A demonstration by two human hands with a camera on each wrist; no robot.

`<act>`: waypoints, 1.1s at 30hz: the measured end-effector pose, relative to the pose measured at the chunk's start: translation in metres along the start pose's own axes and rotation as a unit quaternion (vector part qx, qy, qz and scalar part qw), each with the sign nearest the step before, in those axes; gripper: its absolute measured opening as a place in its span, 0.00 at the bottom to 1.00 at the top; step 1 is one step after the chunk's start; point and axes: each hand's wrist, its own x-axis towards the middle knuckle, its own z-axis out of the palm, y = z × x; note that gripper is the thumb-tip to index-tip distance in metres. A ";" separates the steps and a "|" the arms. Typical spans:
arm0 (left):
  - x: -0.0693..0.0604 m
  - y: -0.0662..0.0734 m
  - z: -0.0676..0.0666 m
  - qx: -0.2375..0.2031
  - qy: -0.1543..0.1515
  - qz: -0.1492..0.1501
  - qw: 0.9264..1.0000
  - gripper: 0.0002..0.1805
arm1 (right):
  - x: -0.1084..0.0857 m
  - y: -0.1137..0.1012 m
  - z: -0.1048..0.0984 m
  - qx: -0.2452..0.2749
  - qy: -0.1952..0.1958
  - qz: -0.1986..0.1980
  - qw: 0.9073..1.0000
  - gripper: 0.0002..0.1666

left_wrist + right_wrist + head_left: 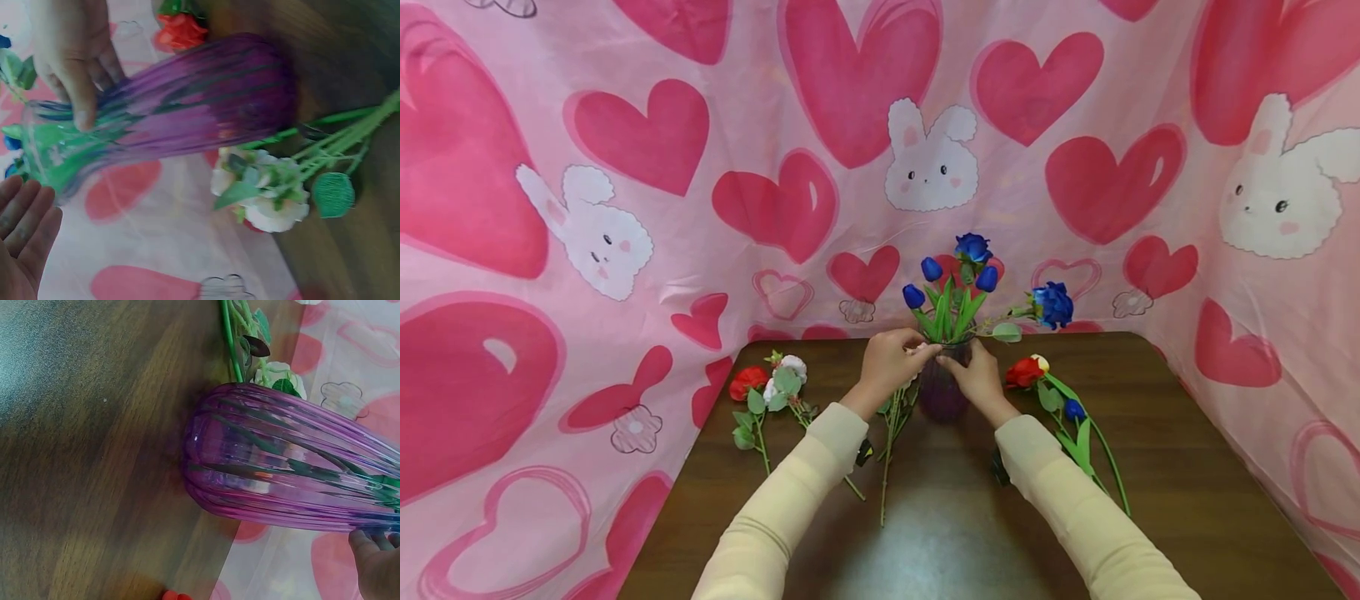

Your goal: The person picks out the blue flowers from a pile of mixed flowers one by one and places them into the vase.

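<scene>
A purple ribbed glass vase (943, 392) stands upright toward the back of the table. Inside it are blue tulips (932, 269) with green leaves and a blue rose (973, 247). Another blue rose (1052, 305) leans far out over the rim to the right. My right hand (979, 373) holds the vase's neck, its thumb against the glass in the left wrist view. Beside the rim on the left is my left hand (891, 362); its fingers (28, 215) look straight and close to the glass, with nothing visibly gripped. Stems show through the vase (269, 456).
Left of the vase lie a red rose (748, 383) and white flowers (792, 371) with long stems. More stems (889, 450) lie just in front of the left hand. On the right are a red flower (1024, 372) and a blue tulip (1074, 410). Patterned pink cloth surrounds the wooden table (925, 550).
</scene>
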 end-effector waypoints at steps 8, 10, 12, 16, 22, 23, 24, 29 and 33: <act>-0.005 -0.015 0.012 -0.051 -0.029 -0.089 0.994 0.33 | 0.000 0.001 0.000 0.010 0.005 -0.005 1.000 0.36; -0.003 -0.016 0.014 -0.113 -0.053 -0.128 0.984 0.39 | 0.000 0.002 0.000 0.011 0.005 -0.004 1.000 0.36; -0.001 -0.017 0.017 -0.184 -0.079 -0.166 0.966 0.43 | 0.000 0.002 -0.001 0.013 0.002 -0.004 1.000 0.36; 0.003 -0.013 0.017 -0.282 -0.127 -0.202 0.929 0.47 | 0.000 0.001 0.000 0.018 -0.006 0.000 1.000 0.36; 0.009 -0.010 0.023 -0.322 -0.150 -0.216 0.909 0.48 | 0.002 0.005 0.003 0.022 -0.010 -0.001 1.000 0.36; 0.009 -0.013 0.029 -0.326 -0.145 -0.216 0.909 0.48 | 0.002 0.005 0.003 0.021 -0.008 -0.002 1.000 0.35; 0.010 -0.013 0.030 -0.332 -0.143 -0.217 0.907 0.48 | 0.002 0.006 0.003 0.020 -0.007 -0.002 1.000 0.35; 0.013 -0.012 0.034 -0.374 -0.127 -0.212 0.894 0.49 | 0.001 0.006 0.004 0.016 0.002 -0.003 1.000 0.32; 0.016 -0.014 0.037 -0.401 -0.117 -0.207 0.885 0.48 | 0.000 0.006 0.004 0.019 0.005 -0.006 1.000 0.32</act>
